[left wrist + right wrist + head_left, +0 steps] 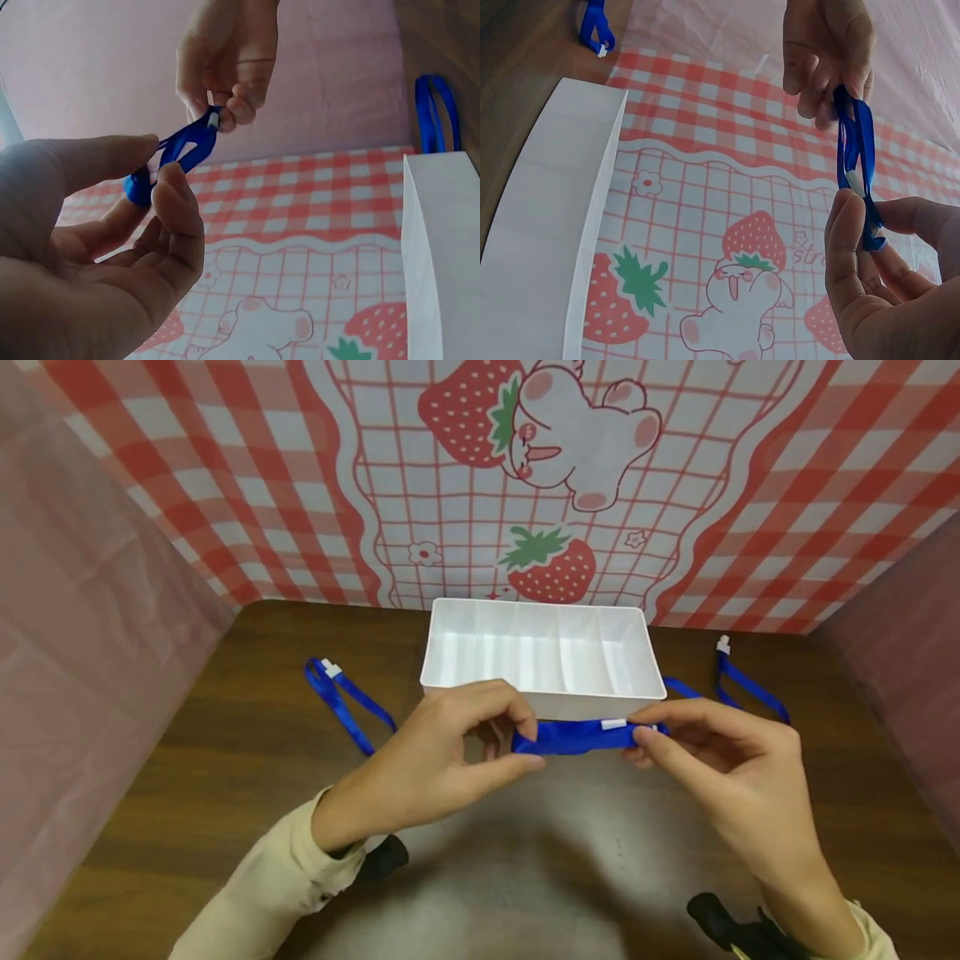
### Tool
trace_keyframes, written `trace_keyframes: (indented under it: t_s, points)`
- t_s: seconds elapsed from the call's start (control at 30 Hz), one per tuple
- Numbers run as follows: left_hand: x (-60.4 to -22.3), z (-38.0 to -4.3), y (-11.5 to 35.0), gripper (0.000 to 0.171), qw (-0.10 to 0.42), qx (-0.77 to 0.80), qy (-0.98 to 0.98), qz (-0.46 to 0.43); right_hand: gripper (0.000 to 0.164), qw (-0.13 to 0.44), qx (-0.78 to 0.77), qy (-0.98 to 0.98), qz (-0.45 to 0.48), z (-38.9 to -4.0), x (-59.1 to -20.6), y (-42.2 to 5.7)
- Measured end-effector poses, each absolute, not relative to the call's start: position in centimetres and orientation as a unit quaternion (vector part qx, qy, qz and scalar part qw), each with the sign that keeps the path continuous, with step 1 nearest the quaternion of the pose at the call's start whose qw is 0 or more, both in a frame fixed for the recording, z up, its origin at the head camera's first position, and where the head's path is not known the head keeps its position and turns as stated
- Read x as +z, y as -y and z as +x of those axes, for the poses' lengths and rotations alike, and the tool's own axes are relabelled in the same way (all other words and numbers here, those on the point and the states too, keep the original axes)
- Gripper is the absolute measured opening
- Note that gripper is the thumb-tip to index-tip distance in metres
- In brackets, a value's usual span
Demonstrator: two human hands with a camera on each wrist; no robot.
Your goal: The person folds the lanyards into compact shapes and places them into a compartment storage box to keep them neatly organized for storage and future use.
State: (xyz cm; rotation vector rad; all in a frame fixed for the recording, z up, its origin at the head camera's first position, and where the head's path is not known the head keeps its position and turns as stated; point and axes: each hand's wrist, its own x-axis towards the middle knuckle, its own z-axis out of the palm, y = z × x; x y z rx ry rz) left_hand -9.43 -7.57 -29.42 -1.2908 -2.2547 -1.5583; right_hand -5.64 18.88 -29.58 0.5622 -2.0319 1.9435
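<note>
A blue ribbon lanyard [566,737], folded into a short bundle of loops, is stretched level between both hands in front of the white box. My left hand [442,747] pinches its left end between thumb and fingers. At the other end, the thumb and fingertips of my right hand [742,768] grip the ribbon beside a white plastic piece [613,724]. In the right wrist view the layered loops [865,142] run from one hand to the other, with the lower end partly hidden by fingers. The bundle is held off the table.
Behind the hands stands a white box [585,705] with several compartments. Another blue lanyard [330,695] with a white clip lies left of it, and more blue ribbon [750,685] with a white clip lies right. A patterned red-and-white cloth [285,485] hangs at the back.
</note>
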Motion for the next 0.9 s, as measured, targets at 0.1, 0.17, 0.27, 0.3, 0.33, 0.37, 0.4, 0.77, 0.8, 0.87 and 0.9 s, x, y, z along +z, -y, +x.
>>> trace_keyframes:
  t_s: [0.1, 0.17, 0.27, 0.3, 0.33, 0.37, 0.4, 0.77, 0.8, 0.87, 0.9]
  points:
    - [-29.3, -9.5, 7.6, 0.012, 0.060, -0.497, 0.753, -0.426, 0.019, 0.135, 0.673, 0.700, 0.196, -5.6, -29.4, -19.0]
    - [-29.3, -9.6, 7.5, 0.011, 0.071, -0.486, 0.760, -0.425, 0.019, 0.133, 0.672, 0.702, 0.195, -5.6, -29.4, -19.1]
    - [-29.4, -9.5, 7.5, 0.013, 0.082, -0.486, 0.765, -0.415, 0.019, 0.126, 0.670, 0.704, 0.198, -5.6, -29.4, -19.2]
    - [-29.5, -9.5, 7.4, 0.014, 0.085, -0.489, 0.765, -0.410, 0.019, 0.122, 0.670, 0.705, 0.199, -5.6, -29.4, -19.2]
    - [-29.6, -9.5, 7.3, 0.016, 0.087, -0.492, 0.766, -0.405, 0.019, 0.119, 0.670, 0.705, 0.200, -5.6, -29.5, -19.2]
    - [-29.6, -9.5, 7.3, 0.017, 0.089, -0.497, 0.765, -0.400, 0.019, 0.117, 0.670, 0.704, 0.203, -5.7, -29.5, -19.2]
    - [-29.7, -9.5, 7.2, 0.017, 0.089, -0.502, 0.765, -0.394, 0.019, 0.115, 0.669, 0.706, 0.204, -5.7, -29.5, -19.2]
    - [-30.3, -9.4, 6.5, 0.012, 0.075, -0.541, 0.739, -0.394, 0.015, 0.091, 0.655, 0.727, 0.183, -5.6, -29.3, -19.6]
    - [-30.3, -9.4, 6.5, 0.011, 0.074, -0.541, 0.738, -0.396, 0.014, 0.089, 0.650, 0.734, 0.177, -5.6, -29.2, -19.6]
    - [-30.3, -9.5, 6.5, 0.011, 0.072, -0.539, 0.737, -0.402, 0.013, 0.087, 0.642, 0.742, 0.171, -5.5, -29.0, -19.7]
    - [-30.3, -9.5, 6.5, 0.011, 0.070, -0.538, 0.735, -0.406, 0.013, 0.087, 0.639, 0.746, 0.168, -5.6, -28.9, -19.7]
